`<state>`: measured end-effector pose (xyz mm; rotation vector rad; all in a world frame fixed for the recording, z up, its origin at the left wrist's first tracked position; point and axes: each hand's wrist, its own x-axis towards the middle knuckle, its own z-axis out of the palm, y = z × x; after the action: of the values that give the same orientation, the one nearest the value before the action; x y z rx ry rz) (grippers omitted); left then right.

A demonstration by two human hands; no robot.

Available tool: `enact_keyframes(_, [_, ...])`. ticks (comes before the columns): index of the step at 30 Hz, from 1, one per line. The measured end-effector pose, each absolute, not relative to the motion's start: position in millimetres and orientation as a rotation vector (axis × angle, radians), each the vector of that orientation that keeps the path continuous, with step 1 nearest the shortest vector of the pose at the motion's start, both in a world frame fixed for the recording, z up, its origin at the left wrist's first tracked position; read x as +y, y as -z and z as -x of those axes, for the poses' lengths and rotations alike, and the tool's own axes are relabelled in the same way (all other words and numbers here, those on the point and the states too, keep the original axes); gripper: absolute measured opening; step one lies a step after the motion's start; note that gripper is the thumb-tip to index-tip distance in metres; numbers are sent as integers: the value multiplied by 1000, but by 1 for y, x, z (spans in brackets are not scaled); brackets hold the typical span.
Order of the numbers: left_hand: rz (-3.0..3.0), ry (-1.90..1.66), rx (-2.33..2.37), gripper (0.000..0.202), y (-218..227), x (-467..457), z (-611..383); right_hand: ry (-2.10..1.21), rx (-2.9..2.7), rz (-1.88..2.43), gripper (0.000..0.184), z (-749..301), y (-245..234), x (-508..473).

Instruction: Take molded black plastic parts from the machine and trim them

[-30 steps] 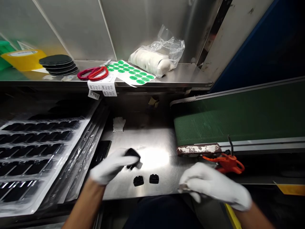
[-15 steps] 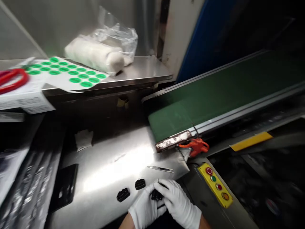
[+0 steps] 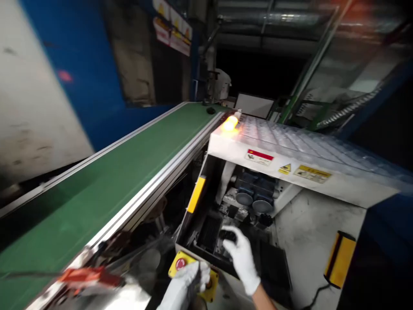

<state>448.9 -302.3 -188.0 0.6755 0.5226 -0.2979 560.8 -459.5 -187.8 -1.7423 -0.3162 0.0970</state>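
The gloved right hand (image 3: 241, 257) grips a black part (image 3: 227, 235) inside the machine (image 3: 309, 224). The left hand (image 3: 190, 280) rests curled on the yellow button box (image 3: 180, 263).

Dim, motion-blurred scene; orange lamp (image 3: 229, 124) glares.

Both hands in white knit cloth gloves, matt: left hand (image 3: 189, 280), right hand (image 3: 240, 256). Conveyor belt (image 3: 106, 172), centre left: green matt rubbery surface, finely textured; side rails brushed metal, dull sheen. Control box (image 3: 179, 260), bottom centre: yellow glossy plastic. Machine cover (image 3: 300, 146), upper right: clear ribbed plastic, shiny. Machine housing (image 3: 309, 224): white painted metal, scuffed. Wall, upper left: blue paint, matt.
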Motion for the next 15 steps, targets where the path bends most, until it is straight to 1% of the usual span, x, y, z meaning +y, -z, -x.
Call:
enact_keyframes(3, [-908,180,450,48,187,-334,-544,41,-129,1635,50,-647,194,-503])
enact_keyframes(6, [-1047,123,336,48,187,-358,-625,-6,-59,1570,53,-691,211,-512])
enact_keyframes(8, [-1100,127,265,52,189,-368,-664,-66,-31,1551,53,-700,225,-508])
enact_keyframes(11, [-1162,191,176,56,194,-377,-696,-130,-12,1566,57,-703,248,-505])
enact_keyframes(15, [-1243,245,120,50,198,-383,-707,-188,20,1707,68,-707,262,-511])
